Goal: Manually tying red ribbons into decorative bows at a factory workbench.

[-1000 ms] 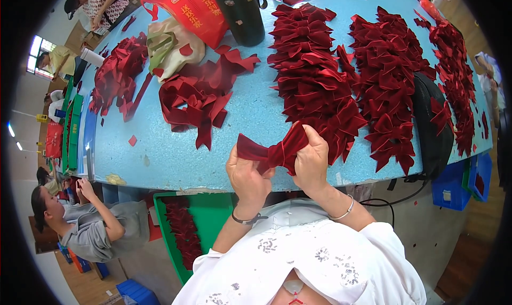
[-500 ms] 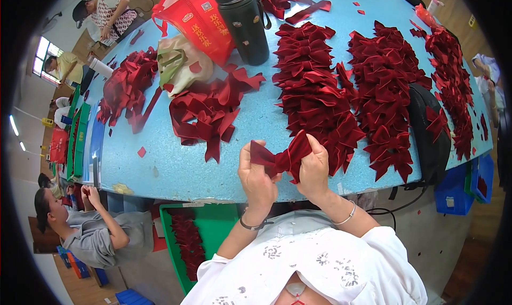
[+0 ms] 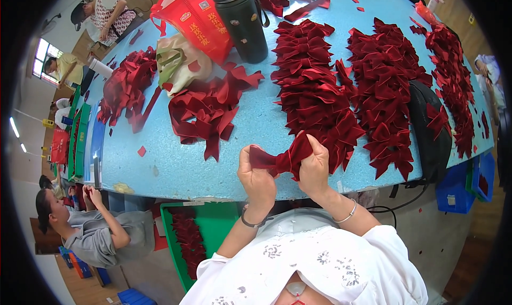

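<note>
Between my hands a dark red velvet bow [image 3: 285,160] is held over the table's near edge. My left hand [image 3: 256,173] grips its left loop, thumb and fingers closed on the fabric. The right loop is pinched in my right hand [image 3: 314,166]. Just beyond my hands lies a long stacked row of finished-looking red bows [image 3: 309,86], with a second row [image 3: 381,97] to its right. Loose red ribbon strips [image 3: 205,113] are heaped in front to the left.
On the blue table [image 3: 144,171] stand a dark flask [image 3: 242,27], a red bag [image 3: 194,22] and a black bag [image 3: 429,139]. A green bin [image 3: 213,219] with bows sits below the edge on my left. A person in grey [image 3: 112,230] works at left.
My left fingers have shifted slightly on the bow, and its left loop looks fuller and more spread. Both hands stay in nearly the same place.
</note>
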### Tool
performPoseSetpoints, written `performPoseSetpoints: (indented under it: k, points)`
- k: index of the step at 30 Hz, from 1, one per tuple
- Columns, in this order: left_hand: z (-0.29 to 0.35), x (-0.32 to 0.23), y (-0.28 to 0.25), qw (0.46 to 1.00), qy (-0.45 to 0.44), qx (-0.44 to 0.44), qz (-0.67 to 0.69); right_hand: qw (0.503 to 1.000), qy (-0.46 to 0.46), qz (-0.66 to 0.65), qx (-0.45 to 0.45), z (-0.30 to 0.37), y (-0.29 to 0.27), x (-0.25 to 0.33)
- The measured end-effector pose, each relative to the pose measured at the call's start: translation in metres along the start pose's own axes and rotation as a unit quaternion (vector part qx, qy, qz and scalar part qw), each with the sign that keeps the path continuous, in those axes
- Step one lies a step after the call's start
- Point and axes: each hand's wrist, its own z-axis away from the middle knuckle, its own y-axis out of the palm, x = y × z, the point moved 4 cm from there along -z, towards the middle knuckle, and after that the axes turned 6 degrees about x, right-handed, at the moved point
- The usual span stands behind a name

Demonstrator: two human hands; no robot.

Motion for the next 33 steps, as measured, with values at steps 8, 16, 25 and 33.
performPoseSetpoints:
  k: [8,16,25,33]
  points:
    - [-0.004,-0.005,0.006,0.99,-0.058,0.075,0.104,0.998,0.014,-0.055,-0.018,0.0,0.003,-0.004]
    - [0.0,0.011,-0.013,0.995,-0.088,0.005,0.039,0.995,0.043,-0.082,-0.038,-0.001,0.007,-0.007]
    - [0.001,0.001,-0.019,0.846,0.189,0.041,-0.497,0.994,0.078,-0.078,-0.025,0.0,0.014,-0.001]
    - [0.001,0.011,-0.043,0.946,0.036,-0.03,-0.32,0.996,0.074,-0.058,0.012,-0.002,0.014,-0.009]
